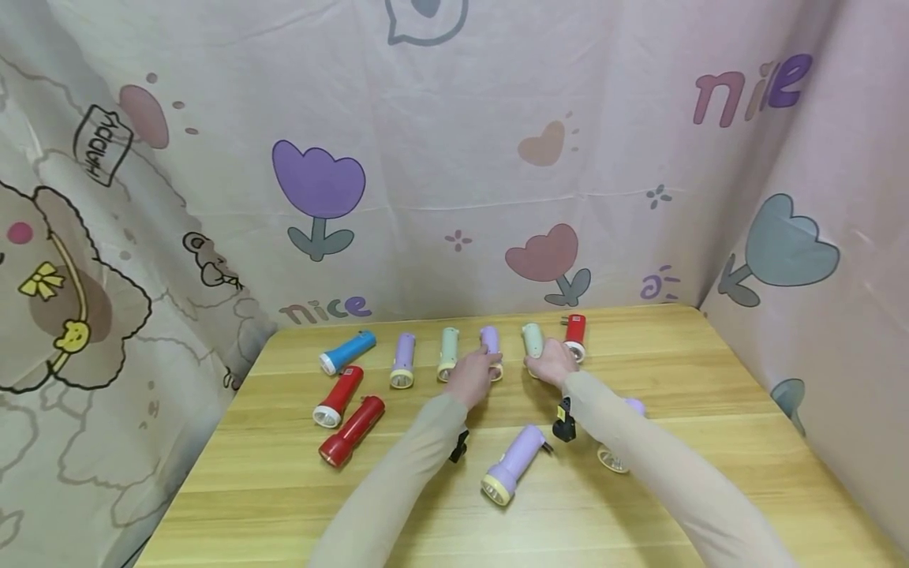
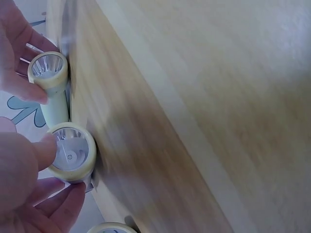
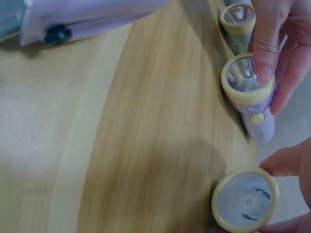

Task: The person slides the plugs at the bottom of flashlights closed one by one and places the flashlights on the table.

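Observation:
In the head view my left hand (image 1: 470,379) grips the cream-rimmed head of a purple flashlight (image 1: 490,339) lying at the back of the table. The left wrist view has its thumb and fingers at either side of the lens (image 2: 72,149). To its right, my right hand (image 1: 554,363) holds a pale green flashlight (image 1: 533,338) by its head. In the right wrist view thumb and fingers pinch the cream rim (image 3: 217,206). Another pale green flashlight (image 1: 449,351) lies just left of my left hand, and a red flashlight (image 1: 576,327) just right of my right hand.
Further left in the back row lie a purple flashlight (image 1: 403,355) and a blue one (image 1: 349,351). Two red flashlights, one white-headed (image 1: 341,394) and one all red (image 1: 353,430), lie at left. Nearer are a purple flashlight (image 1: 518,457) and another (image 1: 634,405) partly under my right sleeve.

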{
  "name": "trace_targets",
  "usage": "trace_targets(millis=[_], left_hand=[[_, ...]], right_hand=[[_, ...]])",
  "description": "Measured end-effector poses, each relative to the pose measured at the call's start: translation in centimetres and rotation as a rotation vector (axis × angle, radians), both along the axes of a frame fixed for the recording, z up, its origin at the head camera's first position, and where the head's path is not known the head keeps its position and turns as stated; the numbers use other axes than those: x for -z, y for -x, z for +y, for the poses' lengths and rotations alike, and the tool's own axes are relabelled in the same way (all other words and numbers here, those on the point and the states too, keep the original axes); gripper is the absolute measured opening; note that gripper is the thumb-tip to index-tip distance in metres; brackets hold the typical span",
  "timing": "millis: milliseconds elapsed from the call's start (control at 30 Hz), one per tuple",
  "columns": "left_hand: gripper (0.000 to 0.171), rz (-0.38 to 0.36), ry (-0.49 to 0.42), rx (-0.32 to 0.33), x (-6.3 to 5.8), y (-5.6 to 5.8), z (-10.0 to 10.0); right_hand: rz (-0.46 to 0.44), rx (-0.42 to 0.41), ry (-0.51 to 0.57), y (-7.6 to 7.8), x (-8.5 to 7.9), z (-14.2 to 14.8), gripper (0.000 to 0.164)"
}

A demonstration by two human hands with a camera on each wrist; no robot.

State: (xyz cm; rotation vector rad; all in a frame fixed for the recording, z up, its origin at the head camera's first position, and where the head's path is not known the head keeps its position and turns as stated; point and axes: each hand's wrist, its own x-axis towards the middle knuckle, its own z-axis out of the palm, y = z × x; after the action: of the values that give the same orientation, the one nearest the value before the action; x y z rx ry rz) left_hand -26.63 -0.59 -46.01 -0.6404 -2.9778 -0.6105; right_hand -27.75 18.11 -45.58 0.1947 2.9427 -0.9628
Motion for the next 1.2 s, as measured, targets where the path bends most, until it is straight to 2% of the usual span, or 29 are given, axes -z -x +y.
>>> trace_targets(millis=[233,433,533,700,867,1033,1200], left_hand=[[0.04,-0.015,-0.008,-0.007,-0.4,-0.3,-0.1],[0.044,0.008,0.004,0.01,-1.7,-0.8,-0.6],[0.048,0.031,0.037,0.02,-2.5,-1.2,-0.6],[0.05,0.114,0.124,0.079,-3.8,-2.1,0.0],[0.047,0.223,0.236,0.142,-4.7,-2.8,1.1],[0.044,0.31,0.327,0.181,-5.0,-3.0,1.7],[0.043,0.355,0.388,0.197,-4.8,-2.8,2.2]], right_hand=[[0.064,-0.028,-0.047,-0.8,-0.6,0.3,0.035],[0.152,-0.073,-0.094,-1.7,-1.6,0.9,0.062],[0.191,-0.11,-0.082,-2.1,-2.3,1.4,0.064],[0.273,-0.16,-0.075,-2.3,-3.4,2.5,0.052],[0.355,-0.176,-0.134,-1.8,-3.8,4.0,0.05],[0.388,-0.166,-0.209,-1.1,-4.1,5.4,0.051],[0.368,-0.159,-0.284,-0.3,-4.1,6.6,0.052]])
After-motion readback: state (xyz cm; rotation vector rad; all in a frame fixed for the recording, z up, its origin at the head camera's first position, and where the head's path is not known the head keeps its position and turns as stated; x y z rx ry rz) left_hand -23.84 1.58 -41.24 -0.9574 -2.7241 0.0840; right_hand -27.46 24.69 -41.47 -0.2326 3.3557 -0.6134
